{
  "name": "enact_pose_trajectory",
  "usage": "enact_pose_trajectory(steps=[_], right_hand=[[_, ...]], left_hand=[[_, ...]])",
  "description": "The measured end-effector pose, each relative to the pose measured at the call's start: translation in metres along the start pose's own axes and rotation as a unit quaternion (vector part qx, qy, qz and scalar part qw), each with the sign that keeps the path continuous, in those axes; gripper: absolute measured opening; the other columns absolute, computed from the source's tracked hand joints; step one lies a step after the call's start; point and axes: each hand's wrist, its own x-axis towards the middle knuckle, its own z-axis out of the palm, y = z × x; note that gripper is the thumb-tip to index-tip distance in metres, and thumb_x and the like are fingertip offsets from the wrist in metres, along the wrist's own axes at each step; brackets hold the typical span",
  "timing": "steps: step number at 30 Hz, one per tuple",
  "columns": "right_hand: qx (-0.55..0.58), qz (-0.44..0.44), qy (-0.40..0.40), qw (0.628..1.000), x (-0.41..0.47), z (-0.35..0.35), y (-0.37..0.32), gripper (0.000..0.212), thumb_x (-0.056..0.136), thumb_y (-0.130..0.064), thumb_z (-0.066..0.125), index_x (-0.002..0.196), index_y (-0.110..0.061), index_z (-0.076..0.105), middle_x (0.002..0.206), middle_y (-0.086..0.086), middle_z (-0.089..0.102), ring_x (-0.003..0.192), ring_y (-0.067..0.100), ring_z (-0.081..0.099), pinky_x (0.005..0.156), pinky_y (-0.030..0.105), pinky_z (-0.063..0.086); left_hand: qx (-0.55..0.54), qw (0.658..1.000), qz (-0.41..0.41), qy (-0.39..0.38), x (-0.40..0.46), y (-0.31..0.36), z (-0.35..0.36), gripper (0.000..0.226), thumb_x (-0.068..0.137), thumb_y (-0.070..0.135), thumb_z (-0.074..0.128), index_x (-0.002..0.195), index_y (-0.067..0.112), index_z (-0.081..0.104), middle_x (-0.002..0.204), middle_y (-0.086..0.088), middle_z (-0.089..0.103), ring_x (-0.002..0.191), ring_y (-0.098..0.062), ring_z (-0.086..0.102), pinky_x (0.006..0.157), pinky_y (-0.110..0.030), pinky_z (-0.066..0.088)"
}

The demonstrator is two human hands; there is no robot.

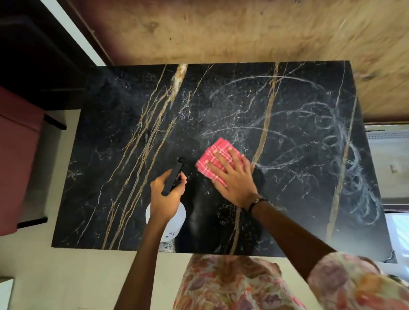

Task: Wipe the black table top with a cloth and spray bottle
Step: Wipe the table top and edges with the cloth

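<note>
The black marble table top (130, 116) with gold and white veins fills the middle of the view. Curved wet wipe streaks cover its right half. A folded pink checked cloth (213, 154) lies near the centre, and my right hand (233, 179) presses flat on it with fingers spread. My left hand (166, 194) grips the black trigger head of a spray bottle (174, 177), held over the near part of the table with its nozzle pointing away from me. The bottle's white body (178, 217) shows below my wrist.
A dark red chair (11, 146) stands to the left of the table. A wooden wall panel (239, 25) runs behind the far edge. A window or grille (398, 159) sits at the right. Pale floor (70, 280) lies in front, along with my floral clothing.
</note>
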Motion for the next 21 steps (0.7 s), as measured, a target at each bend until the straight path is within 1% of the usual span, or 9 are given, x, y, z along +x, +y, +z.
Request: enact_pose_trajectory(steps=[3, 5, 8, 10, 13, 16, 18, 19, 21], right_hand=[[0.006, -0.048, -0.007, 0.999, 0.009, 0.01, -0.034, 0.052, 0.097, -0.048, 0.032, 0.147, -0.04, 0.025, 0.158, 0.001, 0.024, 0.147, 0.036, 0.01, 0.114, 0.064, -0.001], [-0.004, -0.11, -0.013, 0.994, -0.008, 0.015, -0.032, 0.052, 0.096, -0.049, 0.031, 0.147, -0.042, 0.023, 0.158, -0.002, 0.024, 0.147, 0.035, 0.011, 0.115, 0.063, 0.003], [-0.036, -0.176, -0.003, 0.984, -0.033, 0.018, 0.011, 0.055, 0.096, -0.054, 0.03, 0.148, -0.044, 0.016, 0.158, -0.002, 0.023, 0.147, 0.034, 0.012, 0.116, 0.06, 0.012], [-0.053, -0.149, 0.006, 0.987, -0.035, 0.013, 0.043, 0.055, 0.096, -0.056, 0.029, 0.148, -0.042, 0.016, 0.157, 0.0, 0.026, 0.148, 0.034, 0.01, 0.116, 0.058, 0.015], [-0.043, -0.044, 0.01, 0.998, 0.0, 0.0, 0.062, 0.054, 0.096, -0.054, 0.028, 0.147, -0.04, 0.02, 0.157, 0.002, 0.028, 0.148, 0.034, 0.008, 0.115, 0.058, 0.016], [-0.014, 0.054, 0.009, 0.998, 0.061, -0.013, 0.037, 0.055, 0.096, -0.056, 0.025, 0.148, -0.041, 0.022, 0.159, -0.001, 0.021, 0.148, 0.033, 0.002, 0.117, 0.058, 0.008], [0.006, 0.052, 0.004, 0.999, 0.093, -0.016, 0.009, 0.053, 0.096, -0.054, 0.029, 0.147, -0.04, 0.026, 0.158, 0.0, 0.024, 0.148, 0.035, 0.008, 0.116, 0.061, 0.008], [0.008, 0.025, 0.006, 1.0, 0.1, -0.015, -0.004, 0.052, 0.096, -0.052, 0.031, 0.146, -0.04, 0.028, 0.157, 0.001, 0.027, 0.147, 0.036, 0.012, 0.116, 0.062, 0.009], [-0.004, -0.054, 0.005, 0.998, 0.095, -0.009, -0.016, 0.049, 0.097, -0.05, 0.031, 0.145, -0.041, 0.028, 0.158, 0.0, 0.025, 0.147, 0.035, 0.014, 0.116, 0.061, 0.009]], left_hand=[[-0.004, 1.0, 0.007, -0.019, 0.016, 0.003, -0.004, 0.022, 0.083, -0.005, 0.054, 0.076, 0.012, 0.065, 0.06, 0.0, 0.056, 0.046, -0.007, 0.046, 0.05, -0.017, 0.037], [-0.001, 1.0, 0.013, -0.025, 0.028, 0.004, -0.005, 0.019, 0.082, -0.005, 0.055, 0.076, 0.011, 0.064, 0.056, 0.001, 0.053, 0.043, -0.006, 0.044, 0.05, -0.023, 0.035], [-0.003, 0.999, 0.005, -0.035, 0.045, 0.008, -0.005, 0.026, 0.082, -0.006, 0.055, 0.075, 0.017, 0.064, 0.06, 0.0, 0.055, 0.043, -0.005, 0.047, 0.051, -0.021, 0.035], [-0.005, 0.999, 0.002, -0.041, 0.057, 0.01, -0.005, 0.029, 0.081, -0.004, 0.055, 0.073, 0.023, 0.064, 0.063, 0.001, 0.057, 0.044, -0.005, 0.049, 0.051, -0.017, 0.036], [-0.01, 0.999, 0.005, -0.05, 0.072, 0.016, -0.003, 0.022, 0.075, 0.008, 0.057, 0.071, 0.028, 0.065, 0.064, 0.005, 0.059, 0.049, -0.006, 0.052, 0.053, -0.015, 0.04], [-0.002, 0.999, 0.013, -0.041, 0.088, 0.021, 0.001, 0.014, 0.073, 0.016, 0.056, 0.071, 0.027, 0.065, 0.071, -0.006, 0.062, 0.066, -0.018, 0.058, 0.064, -0.031, 0.048], [0.011, 0.999, 0.012, -0.038, 0.098, 0.022, 0.003, 0.008, 0.075, 0.019, 0.057, 0.072, 0.021, 0.064, 0.072, -0.015, 0.062, 0.069, -0.033, 0.056, 0.068, -0.04, 0.048], [0.015, 0.999, 0.006, -0.036, 0.103, 0.023, 0.004, 0.006, 0.075, 0.019, 0.058, 0.073, 0.019, 0.064, 0.068, -0.015, 0.06, 0.065, -0.035, 0.054, 0.066, -0.041, 0.047], [0.017, 0.999, -0.001, -0.032, 0.113, 0.026, 0.006, 0.005, 0.078, 0.016, 0.061, 0.074, 0.015, 0.065, 0.062, -0.012, 0.057, 0.059, -0.025, 0.05, 0.063, -0.041, 0.046]])
